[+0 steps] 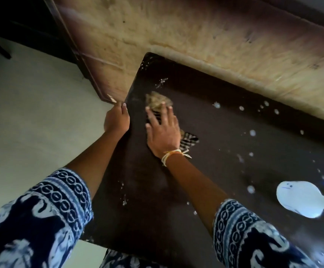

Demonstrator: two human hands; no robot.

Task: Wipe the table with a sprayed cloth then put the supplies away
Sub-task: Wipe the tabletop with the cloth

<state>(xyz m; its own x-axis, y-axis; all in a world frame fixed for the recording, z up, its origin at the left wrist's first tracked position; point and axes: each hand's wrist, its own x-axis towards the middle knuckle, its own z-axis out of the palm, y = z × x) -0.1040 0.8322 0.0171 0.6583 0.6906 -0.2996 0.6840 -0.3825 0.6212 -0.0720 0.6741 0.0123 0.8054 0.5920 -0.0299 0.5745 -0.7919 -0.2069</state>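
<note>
Wiping step in progress. Right hand [162,130] lies flat with fingers spread, pressing the cloth [158,102] onto the dark tabletop [224,136] near its far left corner; cloth shows tan beyond the fingertips and a striped part by the wrist. Left hand [116,120] grips the tabletop's left edge, fingers curled over it, apparently bracing. White spray bottle [304,198] lies on its side at the near right, well apart from the cloth. Droplets [216,105] are scattered over the right half and along the left edge; the strip around the cloth looks duller, probably already wiped. To do the step well, judged from this: keep the palm flat so the whole cloth bears down, work in overlapping passes from the far corner toward the near right, pick up every droplet, and lift the bottle aside before reaching its spot rather than wiping round it. Frame is motion-blurred. No brand, label or legible writing found on the bottle or elsewhere.
</note>
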